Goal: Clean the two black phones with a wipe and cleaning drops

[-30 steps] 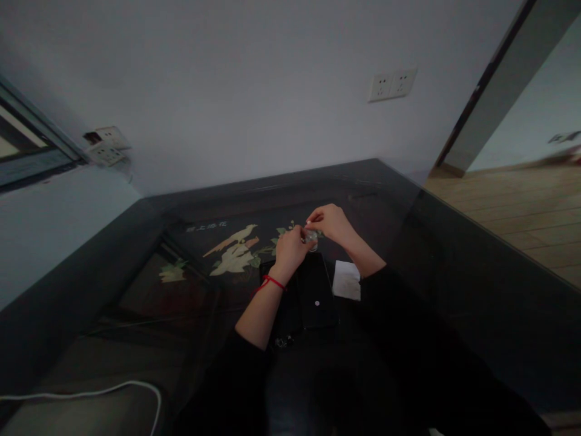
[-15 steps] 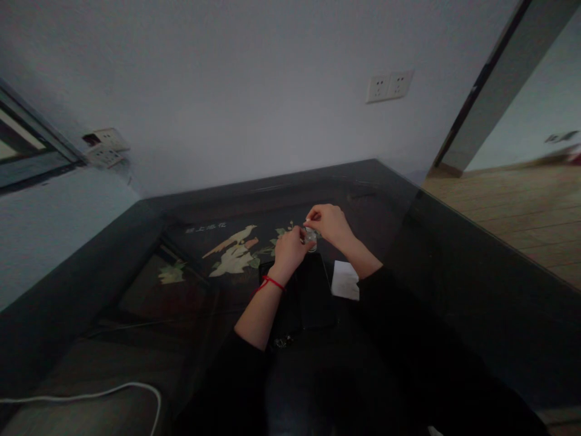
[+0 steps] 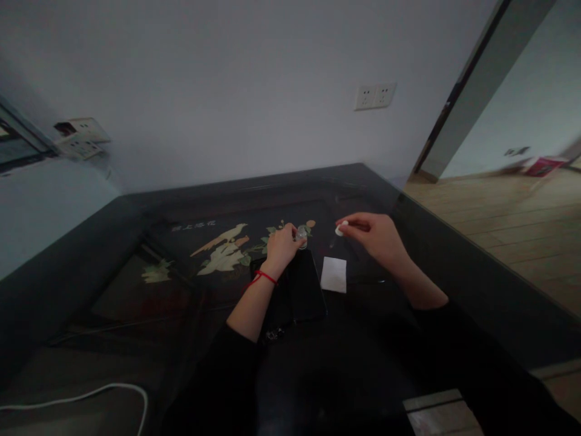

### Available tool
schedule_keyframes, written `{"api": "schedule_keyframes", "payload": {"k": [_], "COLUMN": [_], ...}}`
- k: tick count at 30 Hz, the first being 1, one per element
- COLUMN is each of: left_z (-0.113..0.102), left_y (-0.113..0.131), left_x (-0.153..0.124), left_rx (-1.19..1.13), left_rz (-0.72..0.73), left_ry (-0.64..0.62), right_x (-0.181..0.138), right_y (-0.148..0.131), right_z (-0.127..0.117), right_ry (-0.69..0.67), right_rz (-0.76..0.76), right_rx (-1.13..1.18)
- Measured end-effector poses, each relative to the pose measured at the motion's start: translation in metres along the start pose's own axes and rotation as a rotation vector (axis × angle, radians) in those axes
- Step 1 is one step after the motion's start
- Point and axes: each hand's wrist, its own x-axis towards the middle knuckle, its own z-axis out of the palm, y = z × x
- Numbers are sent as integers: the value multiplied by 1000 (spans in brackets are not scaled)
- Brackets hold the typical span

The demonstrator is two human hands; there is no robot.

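Observation:
My left hand (image 3: 282, 247), with a red string round its wrist, is closed on a small clear bottle (image 3: 302, 235) standing on the dark table (image 3: 363, 339). To the right, my right hand (image 3: 374, 237) pinches a white-topped dropper (image 3: 339, 230) above the table. Its thin clear tube points down and left, apart from the bottle. Below my left hand lies a flat black device (image 3: 309, 287), its kind unclear in the dim light. A square white paper (image 3: 333, 274) lies just right of it, between my two hands.
Small shiny beads or a charm (image 3: 275, 334) lie by the device's near edge. A white cable (image 3: 113, 386) runs at the lower left. Wall sockets (image 3: 375, 96) sit above the table. A pale object (image 3: 442, 412) shows at the lower right.
My right hand has moved right, away from the bottle, with the dropper now out of it. My left hand stays on the bottle. The view has shifted slightly to the right.

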Motion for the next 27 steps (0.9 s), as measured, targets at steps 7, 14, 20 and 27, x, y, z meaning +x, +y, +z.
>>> {"api": "schedule_keyframes", "payload": {"k": [7, 14, 20, 27], "left_z": [-1, -2, -1, 1], "left_y": [0, 0, 0, 0], "left_x": [-1, -1, -1, 0], "left_rx": [14, 21, 20, 31], "left_rz": [-8, -15, -26, 7], "left_ry": [0, -13, -23, -8], "right_x": [-31, -32, -32, 14], "right_y": [23, 13, 23, 5], "right_z": [16, 8, 6, 16], "right_ry": [-61, -89, -84, 106], "right_rz": [33, -4, 18, -77], "right_rx": [-120, -239, -159, -12]}}
